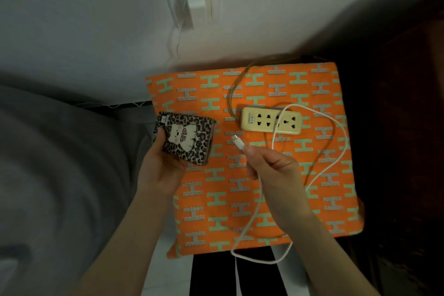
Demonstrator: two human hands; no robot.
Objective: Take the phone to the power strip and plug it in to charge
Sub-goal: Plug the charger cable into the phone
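left hand grips phone, right hand pinches cable over orange cloth

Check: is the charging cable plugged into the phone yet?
Not plugged in. The right hand pinches the cable connector in the air, apart from the phone in the left hand.

The power strip bears small blue lettering, too blurred to read surely.

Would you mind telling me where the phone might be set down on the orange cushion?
The cushion is bare along its far edge behind the power strip, and at its near left corner. Around the strip and to its right, the white cable loops, crowding that part.
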